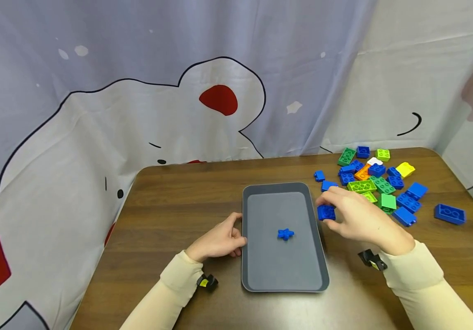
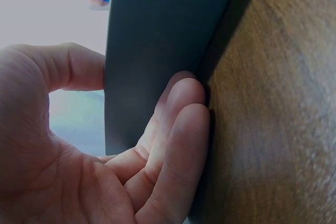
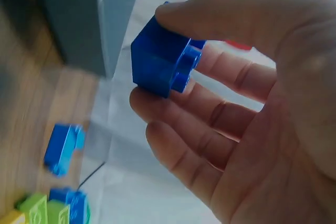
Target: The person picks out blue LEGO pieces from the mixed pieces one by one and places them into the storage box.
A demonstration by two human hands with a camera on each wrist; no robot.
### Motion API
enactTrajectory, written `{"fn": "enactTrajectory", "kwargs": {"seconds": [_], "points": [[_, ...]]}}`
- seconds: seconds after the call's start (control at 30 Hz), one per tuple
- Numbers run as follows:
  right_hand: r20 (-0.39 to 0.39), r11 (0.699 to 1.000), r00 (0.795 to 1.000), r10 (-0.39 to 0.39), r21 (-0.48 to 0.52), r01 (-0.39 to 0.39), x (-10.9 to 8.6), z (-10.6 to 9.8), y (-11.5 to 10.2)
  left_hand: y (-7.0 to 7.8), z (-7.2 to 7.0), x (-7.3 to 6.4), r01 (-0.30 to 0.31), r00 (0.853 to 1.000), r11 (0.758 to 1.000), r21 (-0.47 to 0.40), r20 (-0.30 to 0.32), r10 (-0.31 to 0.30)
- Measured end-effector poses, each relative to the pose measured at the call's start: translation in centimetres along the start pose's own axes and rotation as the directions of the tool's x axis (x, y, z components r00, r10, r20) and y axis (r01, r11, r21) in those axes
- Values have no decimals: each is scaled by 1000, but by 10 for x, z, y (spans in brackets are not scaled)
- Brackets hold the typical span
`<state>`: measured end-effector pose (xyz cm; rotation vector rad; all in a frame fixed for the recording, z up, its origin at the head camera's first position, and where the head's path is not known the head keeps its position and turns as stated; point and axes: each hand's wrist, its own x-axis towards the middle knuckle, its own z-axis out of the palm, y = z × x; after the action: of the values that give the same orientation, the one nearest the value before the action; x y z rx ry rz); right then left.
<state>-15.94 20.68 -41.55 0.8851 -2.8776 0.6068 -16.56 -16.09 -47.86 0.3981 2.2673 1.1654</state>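
Note:
My right hand (image 1: 353,215) is just beyond the right rim of a grey tray (image 1: 279,279). It holds a blue toy brick (image 1: 326,212) between thumb and fingers; in the right wrist view the brick's (image 3: 157,59) studs face the palm. At the tray's left side is my left hand (image 1: 221,236). Its thumb laps over the rim and its other fingers (image 2: 181,145) lie against the outer wall, close to the tabletop. Inside the tray lies a small blue star-shaped piece (image 1: 285,234), right of the middle.
Loose blue, green, yellow and orange bricks are heaped at the table's back right, behind my right hand. One blue brick (image 1: 449,214) lies apart on the right, and a small blue one (image 1: 319,176) near the tray's far corner. A printed curtain (image 1: 137,123) hangs behind the wooden table (image 1: 178,197).

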Motion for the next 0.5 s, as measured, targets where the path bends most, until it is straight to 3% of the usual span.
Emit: {"fn": "enactTrajectory", "kwargs": {"seconds": [0.23, 0.5], "points": [[18, 987, 987, -160, 10, 159, 2, 14, -29, 0, 0, -1, -2, 1000, 1000, 5, 0, 2], [85, 965, 962, -260, 49, 257, 1, 34, -56, -1, 0, 0, -5, 1000, 1000, 0, -6, 5]]}}
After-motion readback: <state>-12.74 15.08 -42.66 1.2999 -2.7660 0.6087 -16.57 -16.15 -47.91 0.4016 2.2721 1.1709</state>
